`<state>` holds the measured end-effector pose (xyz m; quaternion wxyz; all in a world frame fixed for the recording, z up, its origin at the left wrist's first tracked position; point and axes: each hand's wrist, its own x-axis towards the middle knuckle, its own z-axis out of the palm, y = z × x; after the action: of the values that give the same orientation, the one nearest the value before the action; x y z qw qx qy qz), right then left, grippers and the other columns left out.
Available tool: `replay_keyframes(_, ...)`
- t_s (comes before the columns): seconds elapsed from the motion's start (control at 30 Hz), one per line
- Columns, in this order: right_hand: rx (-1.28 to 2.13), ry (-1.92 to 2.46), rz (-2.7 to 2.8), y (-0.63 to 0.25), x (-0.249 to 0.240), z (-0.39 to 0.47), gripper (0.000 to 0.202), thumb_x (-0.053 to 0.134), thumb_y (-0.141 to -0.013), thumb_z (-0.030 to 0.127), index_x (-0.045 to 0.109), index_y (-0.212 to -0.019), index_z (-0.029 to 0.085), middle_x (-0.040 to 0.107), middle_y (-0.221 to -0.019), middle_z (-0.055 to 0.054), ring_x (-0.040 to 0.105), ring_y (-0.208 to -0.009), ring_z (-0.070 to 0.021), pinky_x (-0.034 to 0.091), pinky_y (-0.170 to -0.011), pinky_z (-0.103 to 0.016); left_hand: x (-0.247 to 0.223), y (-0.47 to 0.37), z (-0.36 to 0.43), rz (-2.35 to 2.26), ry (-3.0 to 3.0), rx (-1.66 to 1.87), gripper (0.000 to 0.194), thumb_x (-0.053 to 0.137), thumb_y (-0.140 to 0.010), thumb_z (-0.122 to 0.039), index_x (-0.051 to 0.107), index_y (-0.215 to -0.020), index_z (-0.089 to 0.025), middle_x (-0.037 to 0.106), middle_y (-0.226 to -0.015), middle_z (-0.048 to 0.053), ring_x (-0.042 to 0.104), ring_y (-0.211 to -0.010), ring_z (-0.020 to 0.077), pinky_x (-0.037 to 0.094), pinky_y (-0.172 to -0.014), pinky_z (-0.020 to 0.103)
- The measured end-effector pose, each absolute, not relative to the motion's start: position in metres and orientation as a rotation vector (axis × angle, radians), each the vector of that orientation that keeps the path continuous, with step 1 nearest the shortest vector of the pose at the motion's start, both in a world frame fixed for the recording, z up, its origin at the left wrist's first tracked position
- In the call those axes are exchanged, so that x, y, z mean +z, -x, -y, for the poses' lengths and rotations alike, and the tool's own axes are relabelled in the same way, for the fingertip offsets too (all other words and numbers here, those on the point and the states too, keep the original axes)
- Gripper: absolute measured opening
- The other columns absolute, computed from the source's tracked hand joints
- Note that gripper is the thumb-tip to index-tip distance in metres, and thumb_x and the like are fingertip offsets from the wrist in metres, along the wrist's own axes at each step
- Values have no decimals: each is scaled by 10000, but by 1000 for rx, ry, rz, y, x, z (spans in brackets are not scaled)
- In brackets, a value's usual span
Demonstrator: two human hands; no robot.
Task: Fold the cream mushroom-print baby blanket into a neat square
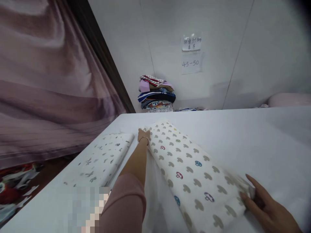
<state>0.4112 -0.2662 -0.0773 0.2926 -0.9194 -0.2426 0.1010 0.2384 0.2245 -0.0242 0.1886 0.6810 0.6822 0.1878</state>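
Observation:
A long folded white cloth printed with grey, red, blue and purple mushrooms lies at a slant across the white table. My left hand, a bracelet at its wrist, reaches to the cloth's far left corner and is closed on the edge there. At the near right edge my right hand pinches the cloth between thumb and fingers; the fabric there is bunched and slightly blurred. To the left of my left arm lies another folded white cloth with small grey leaf-like prints, touched by neither hand.
Behind the table's far edge stands a stack of folded fabrics against the pale wall. Two paper notes hang on that wall. A pink curtain borders the left side, with red and white items below it.

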Motion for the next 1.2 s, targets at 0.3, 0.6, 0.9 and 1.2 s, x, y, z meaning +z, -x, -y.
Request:
replay_keyframes(0.3, 328, 2376, 695, -405, -52, 258, 686, 434, -765, 621, 371, -1358, 283, 627, -1072, -62, 605, -739, -218, 485, -694, -362, -12, -256, -145, -1586, -2653, 358, 556, 533, -813, -360, 384, -1310, -158, 267, -1461, 124, 240, -1338, 258, 235, -1080, 406)
replay_keyframes(0.6, 215, 2327, 827, -400, -43, 254, 585, 428, -810, 524, 392, -1329, 256, 538, -1221, -52, 587, -772, -163, 476, -689, -307, -5, -339, -23, -127, -3014, 45, 339, 416, -854, -164, 564, -1155, -214, 509, -1299, 41, 385, -1244, 187, 279, -1066, 333)
replay_keyframes(0.9, -61, 2294, 1033, -396, -35, 258, 286, 407, -862, 365, 564, -1075, 255, 530, -1141, -55, 503, -1048, -210, 477, -733, -303, -7, -348, 12, -8, -2997, -35, 345, 371, -868, -158, 573, -1138, -230, 576, -1191, 36, 459, -1143, 180, 318, -1017, 340)
replay_keyframes(1.2, -64, 2357, 1106, -393, -31, 254, 204, 442, -844, 270, 586, -983, 230, 556, -1070, -53, 496, -997, -216, 470, -681, -298, 2, -360, 10, 60, -3103, -139, 320, 457, -815, -137, 581, -1098, -219, 570, -1129, 67, 471, -1102, 214, 351, -970, 370)
